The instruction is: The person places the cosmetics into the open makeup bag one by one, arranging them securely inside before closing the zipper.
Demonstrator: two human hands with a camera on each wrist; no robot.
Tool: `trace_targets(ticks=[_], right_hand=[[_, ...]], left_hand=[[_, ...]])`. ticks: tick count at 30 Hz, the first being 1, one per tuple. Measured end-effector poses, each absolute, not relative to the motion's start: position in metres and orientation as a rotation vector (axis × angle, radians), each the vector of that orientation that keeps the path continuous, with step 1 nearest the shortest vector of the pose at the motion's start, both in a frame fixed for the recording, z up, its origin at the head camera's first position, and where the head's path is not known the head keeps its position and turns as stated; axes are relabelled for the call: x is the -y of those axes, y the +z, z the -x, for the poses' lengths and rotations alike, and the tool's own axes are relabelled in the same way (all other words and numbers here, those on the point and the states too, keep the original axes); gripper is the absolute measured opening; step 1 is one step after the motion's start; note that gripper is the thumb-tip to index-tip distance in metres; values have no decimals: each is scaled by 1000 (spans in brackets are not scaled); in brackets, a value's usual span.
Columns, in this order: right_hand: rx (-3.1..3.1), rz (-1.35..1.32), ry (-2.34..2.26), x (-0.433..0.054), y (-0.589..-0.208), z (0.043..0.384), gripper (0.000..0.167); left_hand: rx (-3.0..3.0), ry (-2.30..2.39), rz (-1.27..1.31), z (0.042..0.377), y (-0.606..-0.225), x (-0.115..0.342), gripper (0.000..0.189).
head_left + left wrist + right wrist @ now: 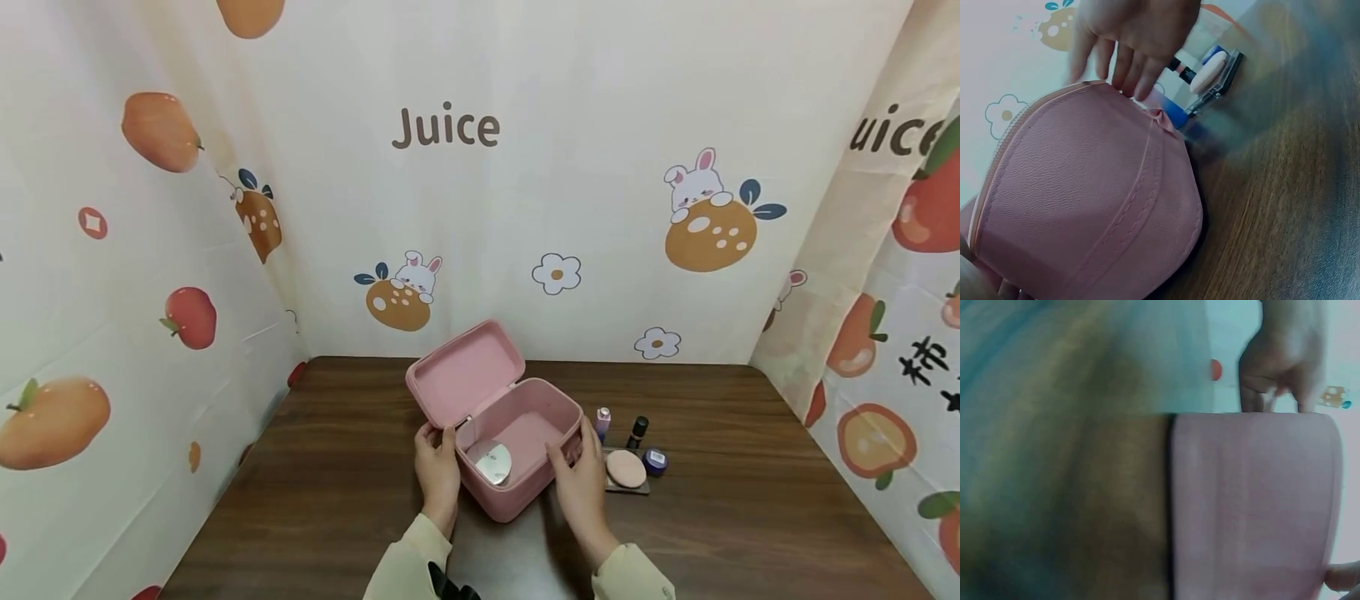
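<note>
A pink zip-up cosmetic case (521, 483) stands on the table with its lid (468, 371) raised toward the back left. Inside the case, near its left side, lies a round, shiny white thing (493, 462). My left hand (438, 471) grips the left side, its thumb by the rim close to the hinge. On the opposite side, my right hand (581, 487) holds the rim with the thumb up and the fingers around the outer wall. The right wrist view is blurred but shows the left hand (1282, 369) at the case's far edge.
Just right of the case sit a lilac tube (602, 421), a small black-capped tube (637, 432), a round dark-blue jar (655, 461) and a flat compact with a pale puff (626, 468) on it. Printed curtains (480, 208) border the wooden table (330, 483) behind and at both sides.
</note>
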State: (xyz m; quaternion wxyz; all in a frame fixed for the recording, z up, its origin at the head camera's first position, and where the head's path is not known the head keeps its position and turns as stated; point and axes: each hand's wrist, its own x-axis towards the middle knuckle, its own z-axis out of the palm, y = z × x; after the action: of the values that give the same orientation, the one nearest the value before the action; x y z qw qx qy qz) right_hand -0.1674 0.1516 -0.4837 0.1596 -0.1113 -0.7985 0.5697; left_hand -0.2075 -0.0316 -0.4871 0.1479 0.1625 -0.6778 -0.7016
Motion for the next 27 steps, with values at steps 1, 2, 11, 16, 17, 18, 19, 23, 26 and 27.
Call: trace_targets(ticks=[1,2,11,16,17,18,19,23,26,27], right_hand=[[2282,322,1631,-150,-485,167,73],[2275,325,1634,-149,-487,166,73],[2204,343,1722,-147,-494,168,74],[2200,340,1730,-149,-493,168,74],[2199,341,1732,-149,-493,168,74],[2197,340,1735,-149,-493,168,74],[2195,345,1738,-150,-493,168,74],[2179,350,1765,-150,-494,169,72],[2159,341,1789,-151,-494,169,71],[2151,334,1796,-151,-494,169,71]], left_hand=[[1939,-2036,-467,208,-487,32,41],[1928,-2052,-465,208,-488,32,41],[1844,-2102,-379,223,-494,43,44],[1849,-2110,-279,241,-486,61,51],[1866,-2102,-255,246,-482,66,52],[1883,-2094,-222,252,-478,71,54],[1908,-2077,-186,258,-473,76,55],[2043,-1935,-54,277,-454,92,52],[2133,-1813,-2,283,-447,97,45],[2149,-1784,5,284,-446,98,43]])
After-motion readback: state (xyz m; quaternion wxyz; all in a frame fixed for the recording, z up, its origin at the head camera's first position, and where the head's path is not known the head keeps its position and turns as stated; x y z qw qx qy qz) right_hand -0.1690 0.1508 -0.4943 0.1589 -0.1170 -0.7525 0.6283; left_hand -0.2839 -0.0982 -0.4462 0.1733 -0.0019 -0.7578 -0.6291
